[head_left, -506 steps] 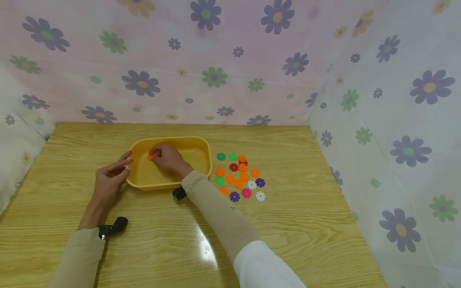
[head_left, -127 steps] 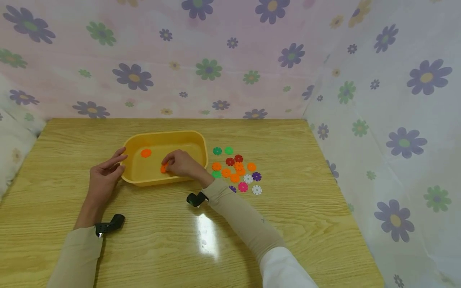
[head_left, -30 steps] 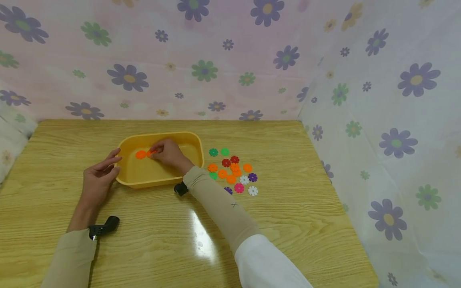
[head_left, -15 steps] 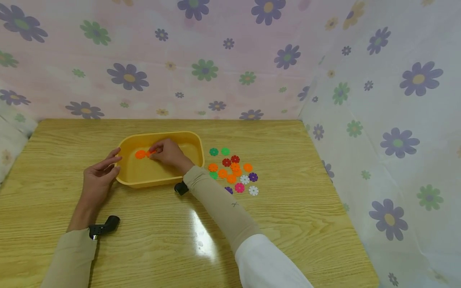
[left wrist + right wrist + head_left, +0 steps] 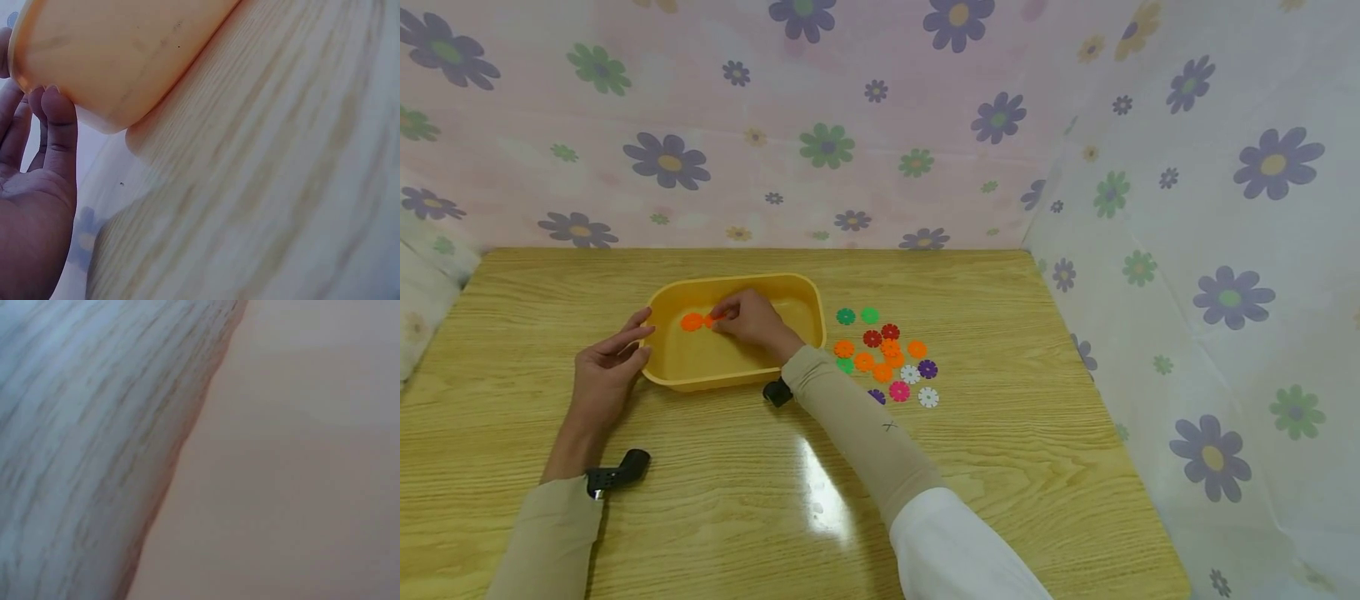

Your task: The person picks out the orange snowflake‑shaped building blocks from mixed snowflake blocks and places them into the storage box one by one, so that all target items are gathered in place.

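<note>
A yellow plastic basin [image 5: 808, 333] stands on the wooden table. My right hand [image 5: 757, 320] is inside it, thumb and fingertips pinching an orange notched plastic disc [image 5: 709, 322], partly hidden by the fingers. Just left of that piece, its edge right at it, lies another orange disc [image 5: 692, 322] on the basin floor. My left hand [image 5: 606, 371] rests its fairly straight fingers against the basin's left end; the left wrist view shows fingertips [image 5: 60, 106] at the outer wall and rim. In the right wrist view only blurred basin wall [image 5: 281, 487] and table appear.
Right of the basin, several notched discs lie loosely spread: green [image 5: 846, 317], red [image 5: 872, 338], orange [image 5: 917, 350], white [image 5: 928, 397], purple [image 5: 927, 369] and pink [image 5: 899, 391]. Some overlap. Flower-patterned cloth [image 5: 827, 183] encloses the table's back and sides.
Since about four seconds ago, my right hand has carried the orange disc left and away inside the basin, up to the lying one. Over the last second the hands have hardly moved.
</note>
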{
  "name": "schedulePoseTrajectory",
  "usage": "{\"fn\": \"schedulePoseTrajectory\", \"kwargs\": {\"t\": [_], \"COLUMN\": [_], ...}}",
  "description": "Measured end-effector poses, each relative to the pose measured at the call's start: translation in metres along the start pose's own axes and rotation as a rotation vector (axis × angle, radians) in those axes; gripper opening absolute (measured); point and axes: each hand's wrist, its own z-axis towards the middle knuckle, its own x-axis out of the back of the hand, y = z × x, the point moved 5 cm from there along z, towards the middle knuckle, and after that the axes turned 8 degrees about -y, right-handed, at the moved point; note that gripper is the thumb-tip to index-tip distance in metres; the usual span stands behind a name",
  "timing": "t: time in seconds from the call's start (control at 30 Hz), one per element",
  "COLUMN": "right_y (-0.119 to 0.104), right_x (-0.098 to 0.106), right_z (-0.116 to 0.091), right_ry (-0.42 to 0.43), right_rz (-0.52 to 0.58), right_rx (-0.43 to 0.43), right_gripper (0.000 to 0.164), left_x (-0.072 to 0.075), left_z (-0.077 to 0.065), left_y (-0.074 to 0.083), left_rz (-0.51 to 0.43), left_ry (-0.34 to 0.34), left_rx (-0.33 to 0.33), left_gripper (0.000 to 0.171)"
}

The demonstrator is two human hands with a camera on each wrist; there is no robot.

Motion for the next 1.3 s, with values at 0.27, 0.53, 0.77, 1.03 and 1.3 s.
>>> {"fn": "schedulePoseTrajectory", "kwargs": {"t": [0.27,0.53,0.77,1.03,1.3], "right_y": [-0.001,0.001,-0.008,-0.037,-0.024], "right_x": [-0.001,0.0,0.007,0.045,0.08], "right_z": [0.001,0.005,0.001,-0.023,-0.051], "right_ry": [-0.007,-0.005,-0.005,-0.121,-0.101], "right_rz": [0.025,0.185,0.315,0.193,0.121], "right_rx": [0.04,0.097,0.141,0.282,0.316], "right_gripper": [0.018,0.023,0.03,0.032,0.029], "left_x": [0.0,0.001,0.001,0.0,0.0], "left_z": [0.0,0.0,0.001,0.003,0.002], "left_y": [0.001,0.004,0.006,0.001,0.0], "left_rz": [0.023,0.102,0.147,0.094,0.073], "left_ry": [0.013,0.03,0.032,0.031,0.038], "left_rx": [0.007,0.006,-0.007,-0.048,-0.066], "left_gripper": [0.031,0.029,0.028,0.027,0.026]}}
